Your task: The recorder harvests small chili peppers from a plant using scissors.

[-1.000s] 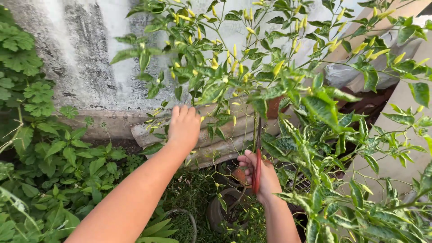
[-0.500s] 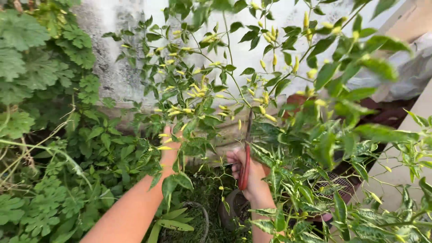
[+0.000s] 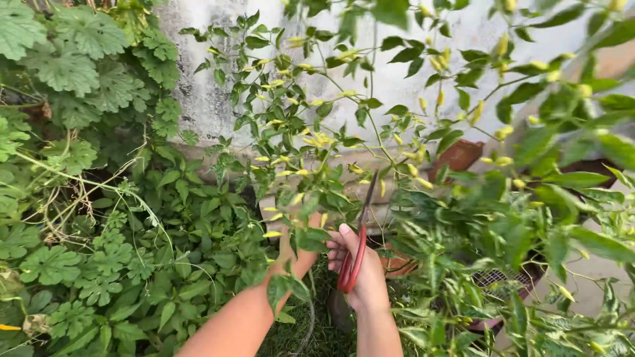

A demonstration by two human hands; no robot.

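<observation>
My right hand (image 3: 360, 268) is wrapped tight round the red-handled scissors (image 3: 354, 246), blades up into the chilli plant (image 3: 317, 152). My left hand (image 3: 296, 251) sits just left of the scissors among its leaves; its grip is hidden

Head camera looks down, close, over both forearms; faces the wall (image 3: 211, 99).

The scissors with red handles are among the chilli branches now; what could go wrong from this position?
1. The left hand sits close beside the scissors, half hidden by leaves, so a finger might get nicked.
2. The blades point up into thin, crowded stems of the chilli plant; a wrong stem could be cut.
3. The right hand has only a few fingers on the handles, so this grip may slip.
</observation>
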